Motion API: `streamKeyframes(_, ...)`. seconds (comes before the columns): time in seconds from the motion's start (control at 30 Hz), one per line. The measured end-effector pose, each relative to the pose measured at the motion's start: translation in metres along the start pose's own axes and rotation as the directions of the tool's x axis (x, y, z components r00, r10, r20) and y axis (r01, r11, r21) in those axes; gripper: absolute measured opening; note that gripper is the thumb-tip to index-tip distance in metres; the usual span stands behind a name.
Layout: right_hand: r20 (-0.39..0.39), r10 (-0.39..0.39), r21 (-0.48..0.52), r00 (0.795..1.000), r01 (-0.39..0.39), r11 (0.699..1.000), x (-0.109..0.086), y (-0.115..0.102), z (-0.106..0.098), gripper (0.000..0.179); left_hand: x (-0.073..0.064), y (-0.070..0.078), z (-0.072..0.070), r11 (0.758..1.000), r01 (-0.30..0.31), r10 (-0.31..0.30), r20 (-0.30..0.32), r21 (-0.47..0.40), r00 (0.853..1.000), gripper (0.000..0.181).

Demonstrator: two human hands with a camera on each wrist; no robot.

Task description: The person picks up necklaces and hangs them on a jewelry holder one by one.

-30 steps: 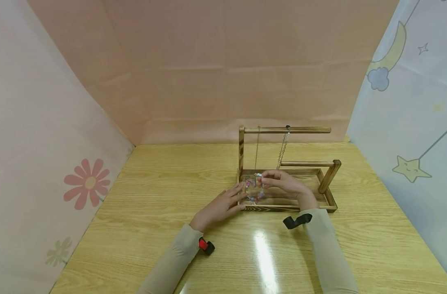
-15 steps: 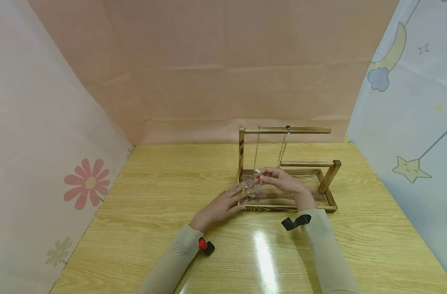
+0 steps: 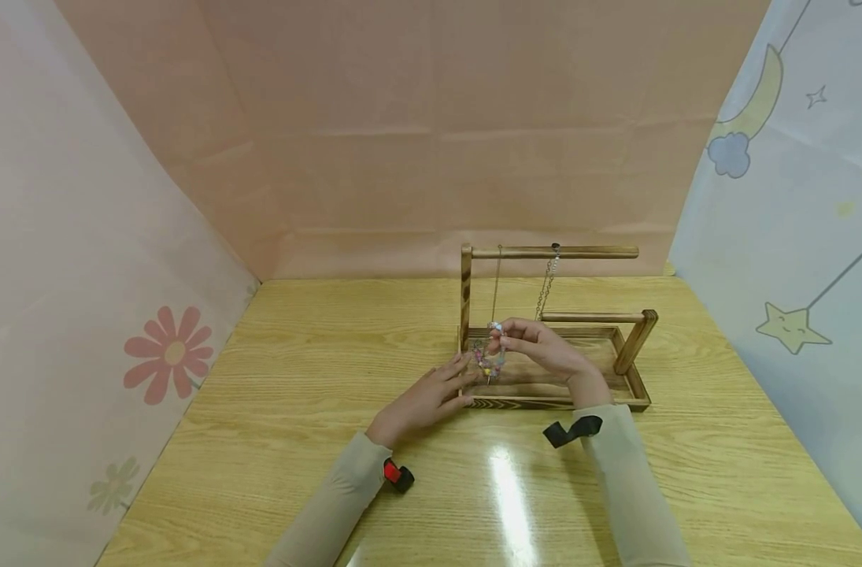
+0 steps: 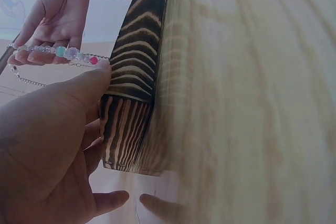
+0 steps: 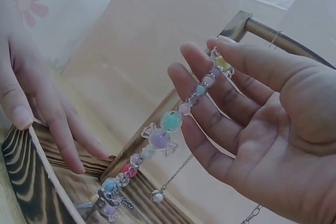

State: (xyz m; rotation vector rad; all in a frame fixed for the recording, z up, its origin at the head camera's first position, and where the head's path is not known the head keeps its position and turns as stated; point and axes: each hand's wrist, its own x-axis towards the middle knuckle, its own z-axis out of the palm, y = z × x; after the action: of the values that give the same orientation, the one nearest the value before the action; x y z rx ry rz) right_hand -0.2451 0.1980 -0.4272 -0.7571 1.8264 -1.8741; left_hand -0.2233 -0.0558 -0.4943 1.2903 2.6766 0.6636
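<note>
A bracelet of pastel and clear beads (image 5: 159,139) hangs from my right hand (image 3: 547,352), whose thumb and index finger pinch its upper end. Its lower end dangles over the left part of a wooden jewelry stand's tray (image 3: 523,402), near some small pieces too blurred to name. My left hand (image 3: 431,396) lies at the tray's left front corner with fingers spread and fairly straight. In the left wrist view, its thumb touches the rim of the dark-grained tray wall (image 4: 131,61). The bracelet's beads (image 4: 72,53) appear just beyond that thumb.
Above the tray runs a tall bar (image 3: 593,252), with a thin necklace (image 3: 497,283) and a chain with a dark clasp (image 3: 546,283) hanging from it. A lower bar (image 3: 593,316) juts from the right post. Fabric walls (image 3: 431,157) border the table (image 3: 296,354).
My right hand has shifted slightly left and up, lifting the bracelet a little higher above the tray. The left hand has stayed in place.
</note>
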Motion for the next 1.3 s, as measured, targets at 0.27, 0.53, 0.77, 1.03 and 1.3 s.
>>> streamKeyframes(0.27, 0.010, -0.038, -0.020, 0.999, 0.038, 0.999, -0.001, -0.008, 0.003, 0.033, 0.000, 0.000, 0.000, 1.000, 0.009, -0.009, 0.008, -0.003, 1.000, 0.054)
streamKeyframes(0.53, -0.009, -0.034, -0.019, 0.999, 0.034, 0.999, -0.002, -0.011, 0.004, 0.024, -0.002, 0.001, 0.000, 0.999, 0.032, -0.032, 0.023, -0.025, 0.999, 0.055)
streamKeyframes(0.77, 0.007, -0.107, -0.030, 0.994, 0.107, 0.994, -0.002, -0.017, 0.006, 0.023, -0.001, 0.001, 0.000, 1.000, 0.000, 0.000, -0.009, 0.000, 1.000, 0.054)
streamKeyframes(1.03, -0.013, -0.106, -0.031, 0.994, 0.106, 0.994, -0.003, -0.024, 0.004, 0.024, 0.001, 0.003, -0.004, 1.000, 0.009, -0.009, -0.003, -0.007, 1.000, 0.053)
streamKeyframes(1.3, -0.104, -0.154, -0.085, 0.983, 0.146, 0.986, -0.004, -0.033, 0.004, 0.025, 0.001, 0.003, -0.005, 1.000, -0.014, 0.014, -0.001, -0.004, 1.000, 0.052)
